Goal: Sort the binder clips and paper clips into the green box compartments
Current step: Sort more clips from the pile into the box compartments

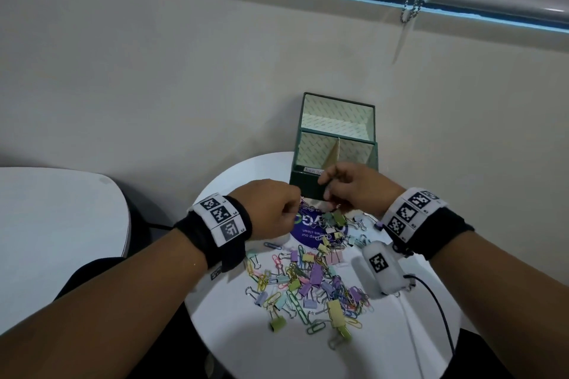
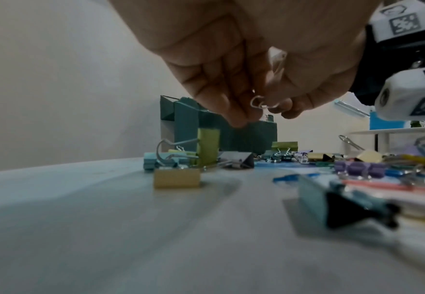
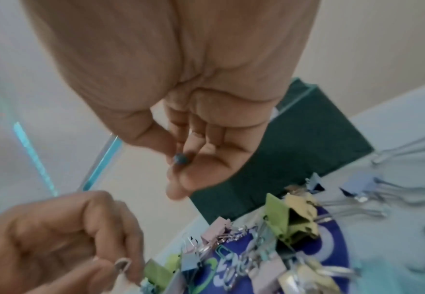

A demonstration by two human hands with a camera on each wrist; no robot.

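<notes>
Head view is showing both hands working above a round white table (image 1: 234, 329); the left hand (image 1: 271, 209) is curling its fingers and pinching a silver wire clip handle (image 2: 257, 103), clearest from the left wrist view; the right hand (image 1: 354, 184) is pinching something small and blue (image 3: 179, 159) between thumb and fingers, just in front of the green box (image 1: 308, 188); what that blue thing is, I cannot tell; the box is standing at the table's far edge, its compartments showing pale lining; a pile of pastel clips (image 1: 311, 280) is lying spread between the forearms, partly over a blue round sticker (image 1: 303, 234).
</notes>
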